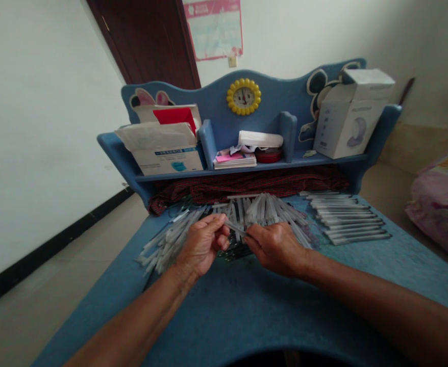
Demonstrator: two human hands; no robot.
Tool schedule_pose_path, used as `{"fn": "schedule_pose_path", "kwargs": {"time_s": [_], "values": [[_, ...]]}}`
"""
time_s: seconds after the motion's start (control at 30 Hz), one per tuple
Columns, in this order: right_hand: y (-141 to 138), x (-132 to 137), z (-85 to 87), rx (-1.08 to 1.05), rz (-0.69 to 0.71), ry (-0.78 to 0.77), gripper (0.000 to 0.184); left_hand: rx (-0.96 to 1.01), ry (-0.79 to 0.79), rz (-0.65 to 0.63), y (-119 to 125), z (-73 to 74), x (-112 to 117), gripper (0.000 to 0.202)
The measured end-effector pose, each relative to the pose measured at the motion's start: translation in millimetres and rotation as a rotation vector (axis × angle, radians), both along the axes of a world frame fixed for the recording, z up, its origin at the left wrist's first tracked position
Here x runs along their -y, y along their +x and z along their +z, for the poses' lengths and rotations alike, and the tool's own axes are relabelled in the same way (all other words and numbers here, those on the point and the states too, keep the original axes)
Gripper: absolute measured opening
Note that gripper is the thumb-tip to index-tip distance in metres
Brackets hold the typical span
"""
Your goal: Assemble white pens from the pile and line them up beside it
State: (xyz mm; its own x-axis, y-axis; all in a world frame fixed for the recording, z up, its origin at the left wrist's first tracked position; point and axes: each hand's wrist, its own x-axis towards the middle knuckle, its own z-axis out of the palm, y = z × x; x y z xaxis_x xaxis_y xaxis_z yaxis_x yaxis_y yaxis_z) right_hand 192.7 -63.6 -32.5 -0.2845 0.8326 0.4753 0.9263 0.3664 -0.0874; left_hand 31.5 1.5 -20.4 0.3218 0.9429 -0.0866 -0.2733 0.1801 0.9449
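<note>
Between my two hands is a thin translucent pen barrel, slanting slightly down to the right. My left hand pinches its left end with thumb and forefinger. At the other end, my right hand closes around it, hiding that tip. Loose clear pen tubes lie in a heap beside my left hand, and another pile of pale tubes fans out just behind my right hand. Small dark pieces sit under my hands, too small to name. Off to the right, several pens with dark tips lie in a row.
The blue desk has a raised shelf at its back. On the shelf stand a mask box, notebooks, a red round case and a white carton. Dark red checked cloth is bunched below the shelf.
</note>
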Motion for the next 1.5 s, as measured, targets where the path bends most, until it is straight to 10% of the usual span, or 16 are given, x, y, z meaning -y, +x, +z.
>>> {"fn": "schedule_pose_path", "kwargs": {"time_s": [0.43,0.73,1.0,1.5], "values": [[11,-5,22.6,0.062,0.016,-0.080,0.021,-0.155,0.163,-0.022,1,9.0,0,0.021],[135,-31,52.9,0.133,-0.325,-0.208,0.021,-0.367,0.392,0.017,-10,14.7,-8,0.016],[225,-22,25.7,0.217,-0.533,-0.393,0.023,-0.531,0.522,0.037,-16,15.9,-13,0.007],[248,-36,-11.1,0.245,-0.536,-0.437,0.025,-1.094,0.681,0.017,-34,19.6,-35,0.025]]}}
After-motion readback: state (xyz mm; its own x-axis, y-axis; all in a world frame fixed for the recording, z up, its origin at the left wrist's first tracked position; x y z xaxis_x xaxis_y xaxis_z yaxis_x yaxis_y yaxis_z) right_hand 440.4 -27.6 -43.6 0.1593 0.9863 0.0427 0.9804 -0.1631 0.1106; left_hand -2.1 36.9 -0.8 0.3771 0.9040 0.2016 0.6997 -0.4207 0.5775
